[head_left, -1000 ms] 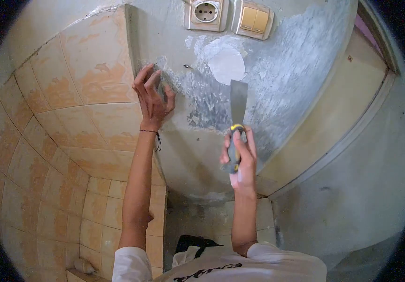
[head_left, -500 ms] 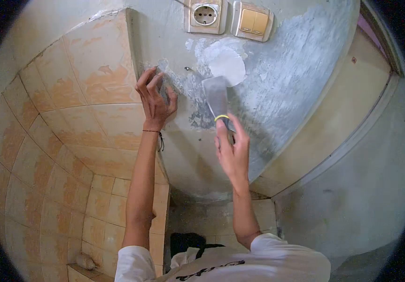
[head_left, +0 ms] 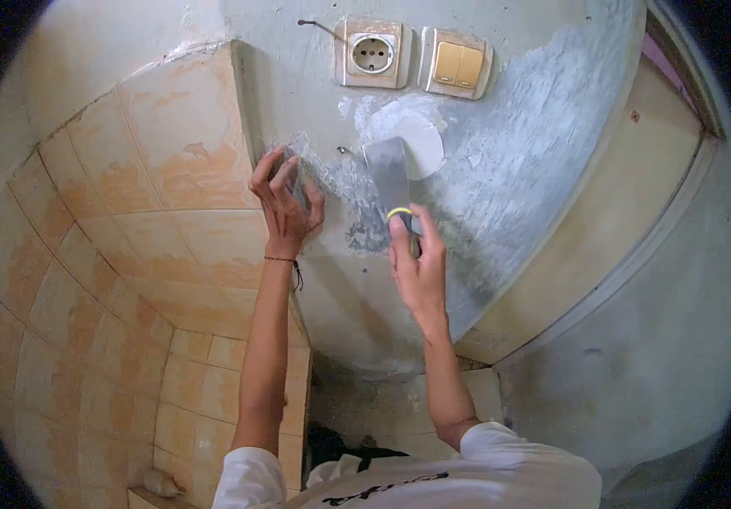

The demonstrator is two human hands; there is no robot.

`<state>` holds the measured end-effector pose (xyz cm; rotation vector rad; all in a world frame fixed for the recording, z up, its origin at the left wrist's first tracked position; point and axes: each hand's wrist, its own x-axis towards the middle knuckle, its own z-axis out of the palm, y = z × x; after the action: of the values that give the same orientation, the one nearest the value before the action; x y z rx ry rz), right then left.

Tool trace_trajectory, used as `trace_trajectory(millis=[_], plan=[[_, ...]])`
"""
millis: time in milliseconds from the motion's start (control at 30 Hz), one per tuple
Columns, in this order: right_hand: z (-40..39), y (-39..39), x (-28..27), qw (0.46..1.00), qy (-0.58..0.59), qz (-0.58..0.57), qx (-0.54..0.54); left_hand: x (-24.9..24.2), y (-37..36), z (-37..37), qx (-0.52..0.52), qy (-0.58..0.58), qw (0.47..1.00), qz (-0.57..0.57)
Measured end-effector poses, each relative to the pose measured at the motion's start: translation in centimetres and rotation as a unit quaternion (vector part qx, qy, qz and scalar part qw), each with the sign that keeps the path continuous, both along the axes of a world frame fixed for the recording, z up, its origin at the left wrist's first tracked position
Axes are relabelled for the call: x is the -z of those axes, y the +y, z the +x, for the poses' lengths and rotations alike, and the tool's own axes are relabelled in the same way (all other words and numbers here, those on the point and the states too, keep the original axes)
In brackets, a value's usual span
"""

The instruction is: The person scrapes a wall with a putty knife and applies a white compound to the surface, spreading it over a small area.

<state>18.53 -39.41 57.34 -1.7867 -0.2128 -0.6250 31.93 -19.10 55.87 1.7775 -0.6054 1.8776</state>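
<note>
**Putty knife [head_left: 389, 174] at the scuffed wall [head_left: 522, 161]**

Your right hand [head_left: 421, 273] pinched the putty knife's handle, blade upward beside the white patch [head_left: 425, 146]. Your left hand [head_left: 289, 202] was spread, fingers bent, by the tiles [head_left: 200, 174]. Farther up, the power socket [head_left: 372, 53] sat beside the light switch [head_left: 458, 64].

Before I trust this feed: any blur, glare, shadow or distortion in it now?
Head view: black corners and bowed tile wall lines from the wide lens; scraper blade slightly soft, maybe motion; soft shadow on the wall below the left hand; no strong glare, socket reads clearly.
</note>
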Motion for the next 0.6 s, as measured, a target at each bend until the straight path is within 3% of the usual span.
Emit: trace_trajectory(millis=[133, 200, 300, 600], plan=[[-1.1, 0.2, 1.7, 0.998, 0.0, 0.064, -0.019, 0.0, 0.2, 0.5, 0.002, -0.009, 1.0, 0.004], [-2.1, 0.2, 2.8, 0.987, 0.126, 0.1, -0.024, 0.2, 0.1, 0.6, 0.024, -0.028, 0.999, -0.005], [-3.6, 0.7, 2.1, 0.964, 0.198, 0.166, -0.06, 0.3, 0.1, 0.7, 0.033, -0.024, 0.999, -0.009], [-3.5, 2.5, 0.5, 0.962, 0.128, 0.241, -0.027, 0.7, 0.5, 1.0, 0.094, -0.03, 0.995, -0.019]])
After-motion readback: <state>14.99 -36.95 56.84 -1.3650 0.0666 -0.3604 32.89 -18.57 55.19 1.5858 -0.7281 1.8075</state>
